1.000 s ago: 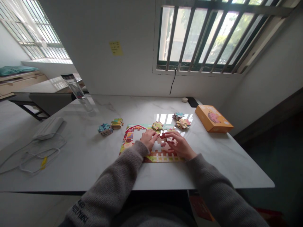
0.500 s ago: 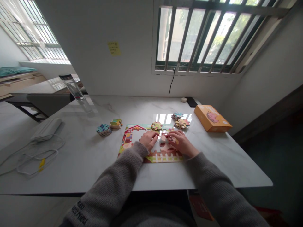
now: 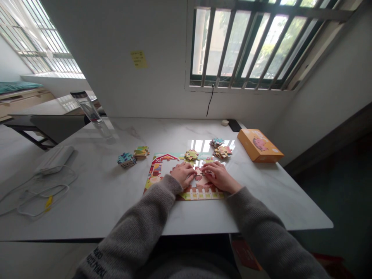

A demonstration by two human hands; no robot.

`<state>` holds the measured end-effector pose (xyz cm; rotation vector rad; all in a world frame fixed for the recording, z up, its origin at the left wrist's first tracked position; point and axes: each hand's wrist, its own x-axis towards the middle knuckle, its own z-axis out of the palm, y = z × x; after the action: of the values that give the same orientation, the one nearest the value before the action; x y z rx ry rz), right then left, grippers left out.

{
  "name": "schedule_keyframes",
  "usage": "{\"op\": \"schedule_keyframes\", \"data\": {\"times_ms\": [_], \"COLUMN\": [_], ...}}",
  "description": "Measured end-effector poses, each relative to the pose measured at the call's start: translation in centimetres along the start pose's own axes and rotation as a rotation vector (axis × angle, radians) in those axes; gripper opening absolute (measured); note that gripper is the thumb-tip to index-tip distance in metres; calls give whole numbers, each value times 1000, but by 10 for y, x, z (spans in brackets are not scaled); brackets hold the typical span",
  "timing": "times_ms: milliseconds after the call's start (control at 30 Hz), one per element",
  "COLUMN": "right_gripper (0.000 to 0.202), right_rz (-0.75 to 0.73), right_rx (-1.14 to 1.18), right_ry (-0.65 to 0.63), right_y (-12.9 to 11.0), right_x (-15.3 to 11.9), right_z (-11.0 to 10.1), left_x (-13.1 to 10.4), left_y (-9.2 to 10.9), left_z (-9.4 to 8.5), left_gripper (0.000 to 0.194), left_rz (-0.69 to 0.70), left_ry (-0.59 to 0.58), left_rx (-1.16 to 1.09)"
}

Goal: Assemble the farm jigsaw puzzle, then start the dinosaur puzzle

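A farm-picture jigsaw puzzle (image 3: 200, 195) lies partly assembled on the table, with a red barn at its upper left and a white fence along its lower edge. Over its middle, my left hand (image 3: 183, 174) is curled, fingertips at the left edge of a pink puzzle piece (image 3: 199, 171). From the other side, my right hand (image 3: 218, 176) has its fingers bent onto the same piece. The fingers partly hide the piece and its fit. Just beyond my hands, a pile of yellow-green pieces (image 3: 191, 155) rests on the puzzle's top edge.
Piles of blue pieces (image 3: 126, 159) and green-orange pieces (image 3: 141, 152) sit left; more blue (image 3: 216, 142) and yellow pieces (image 3: 222, 151) lie right. An orange box (image 3: 260, 145), a black phone (image 3: 234, 125), a clear bottle (image 3: 90, 110) and a white cable (image 3: 43, 211) are on the white table (image 3: 95, 197).
The pink piece now sits closer against the pieces below it; the white gap there has narrowed. My left fingertips have moved slightly right and down toward it. The piles have stayed put.
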<state>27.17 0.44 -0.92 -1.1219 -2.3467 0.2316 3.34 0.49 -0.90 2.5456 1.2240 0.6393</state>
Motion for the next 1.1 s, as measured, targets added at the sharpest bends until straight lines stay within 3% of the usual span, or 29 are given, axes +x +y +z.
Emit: {"op": "schedule_keyframes", "data": {"times_ms": [333, 500, 1100], "right_gripper": [22, 26, 18], "right_rz": [18, -10, -66], "right_rx": [78, 98, -56], "right_ry": [70, 1, -60], "right_y": [13, 3, -16], "right_x": [-6, -5, -12], "right_z": [-12, -15, -13], "left_x": [-2, -2, -6], "left_y": [0, 0, 3], "left_z": [2, 2, 1], "left_gripper": [19, 19, 22], "left_rz": [4, 11, 59], "left_ry": [4, -7, -12], "left_rx": [9, 16, 54]}}
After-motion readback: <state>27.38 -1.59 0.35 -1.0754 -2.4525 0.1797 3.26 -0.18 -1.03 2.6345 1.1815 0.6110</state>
